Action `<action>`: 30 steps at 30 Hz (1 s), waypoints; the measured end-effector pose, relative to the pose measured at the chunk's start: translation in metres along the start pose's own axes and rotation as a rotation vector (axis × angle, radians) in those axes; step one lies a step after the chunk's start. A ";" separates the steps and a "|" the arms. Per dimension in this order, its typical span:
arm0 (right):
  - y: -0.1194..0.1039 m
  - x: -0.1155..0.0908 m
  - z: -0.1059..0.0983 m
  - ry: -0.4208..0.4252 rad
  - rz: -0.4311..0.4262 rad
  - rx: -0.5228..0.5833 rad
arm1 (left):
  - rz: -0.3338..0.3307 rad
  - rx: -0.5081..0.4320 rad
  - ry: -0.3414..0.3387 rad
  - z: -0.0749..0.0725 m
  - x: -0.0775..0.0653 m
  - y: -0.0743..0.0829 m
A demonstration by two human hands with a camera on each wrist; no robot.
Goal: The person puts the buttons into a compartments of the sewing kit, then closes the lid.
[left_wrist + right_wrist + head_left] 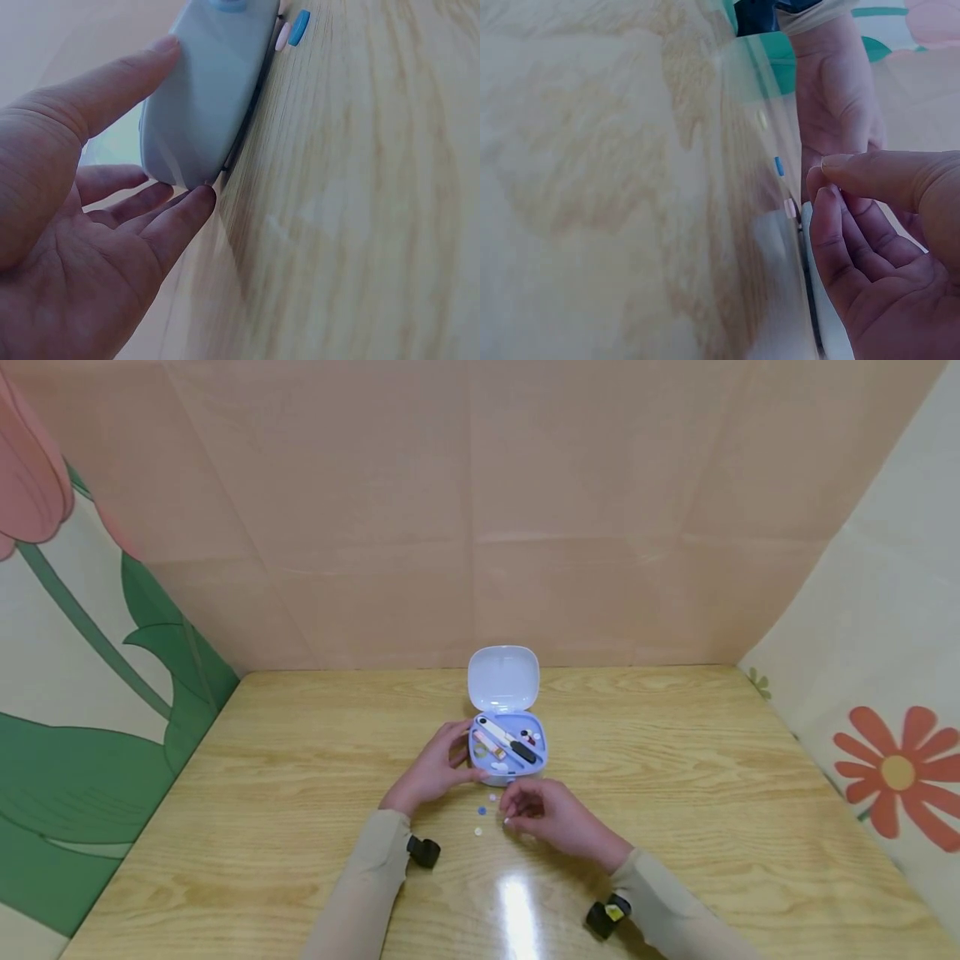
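A small lavender-blue sewing box (534,765) stands with its white lid (504,679) raised. My left hand (435,767) grips the box's front left corner, thumb on the front wall and fingers along the side. Just right of the box's front, my right hand (551,818) pinches a tiny white button (506,821) between thumb and index finger; the fingertips mostly hide it. Between the hands lie a pale pink button (492,797), a blue button (482,811) and a cream button (478,832). A long white tool with a dark end (522,752) lies diagonally in the box.
Other compartments hold a pink-and-white strip (490,745), small dark and white pieces (528,737) and white pieces (498,767). The wooden table (675,760) extends to both sides. A peach backdrop (465,527) rises at its far edge.
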State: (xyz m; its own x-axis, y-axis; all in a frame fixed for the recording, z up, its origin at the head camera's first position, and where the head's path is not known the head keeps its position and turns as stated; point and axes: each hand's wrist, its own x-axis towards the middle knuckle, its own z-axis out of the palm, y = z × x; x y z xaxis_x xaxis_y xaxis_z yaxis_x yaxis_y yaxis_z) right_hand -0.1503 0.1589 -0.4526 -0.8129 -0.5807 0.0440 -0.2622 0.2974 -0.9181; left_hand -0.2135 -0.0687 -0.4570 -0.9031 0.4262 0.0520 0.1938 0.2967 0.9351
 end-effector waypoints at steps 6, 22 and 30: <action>-0.008 -0.004 -0.003 0.020 0.030 0.031 | -0.010 -0.003 -0.001 0.000 0.000 0.000; -0.017 -0.007 -0.027 0.132 -0.057 0.005 | 0.011 -0.012 0.009 0.001 0.000 -0.001; -0.026 -0.007 -0.035 0.191 -0.043 0.032 | -0.010 -0.005 0.004 0.002 0.001 0.000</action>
State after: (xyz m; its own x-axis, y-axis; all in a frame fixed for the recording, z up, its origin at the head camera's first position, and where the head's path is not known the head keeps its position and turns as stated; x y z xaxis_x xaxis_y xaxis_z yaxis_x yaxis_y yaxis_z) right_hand -0.1559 0.1817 -0.4157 -0.8862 -0.4368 0.1544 -0.2841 0.2492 -0.9258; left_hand -0.2134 -0.0669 -0.4574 -0.9065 0.4200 0.0434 0.1825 0.2970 0.9373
